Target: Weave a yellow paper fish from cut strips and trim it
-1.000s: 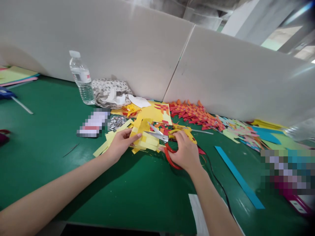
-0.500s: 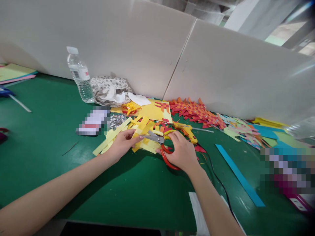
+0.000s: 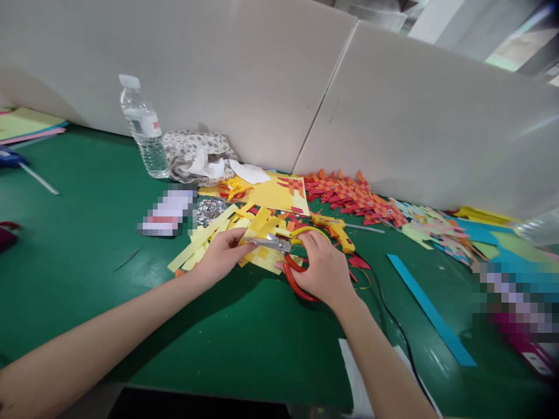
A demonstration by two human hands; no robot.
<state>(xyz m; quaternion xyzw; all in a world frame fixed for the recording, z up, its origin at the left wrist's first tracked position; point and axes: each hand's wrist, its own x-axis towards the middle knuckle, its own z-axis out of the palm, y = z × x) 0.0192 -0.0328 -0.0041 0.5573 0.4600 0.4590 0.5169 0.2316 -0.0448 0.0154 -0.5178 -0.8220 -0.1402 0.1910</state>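
My left hand [image 3: 225, 253] pinches a piece of yellow woven paper strips [image 3: 264, 221] between thumb and fingers. Around the handles of a pair of scissors [image 3: 300, 285], one loop red and the other yellow, my right hand [image 3: 325, 267] is closed. The steel blades [image 3: 275, 243] point left and lie across the yellow paper, with their tips close to my left thumb. Below and beside the left hand is a heap of pale yellow paper strips [image 3: 187, 250]. Part of the woven piece is hidden behind the blades and fingers.
A yellow glue gun [image 3: 336, 227] with a black cord [image 3: 395, 320] lies beyond my right hand. Further back are red-orange woven paper fish [image 3: 356, 198], a water bottle [image 3: 146, 137] and a phone [image 3: 168, 215]. A blue strip [image 3: 430, 308] lies to the right.
The scissor blades have drawn closer together across the yellow paper. Both hands keep their holds and have hardly moved; the view has shifted slightly.
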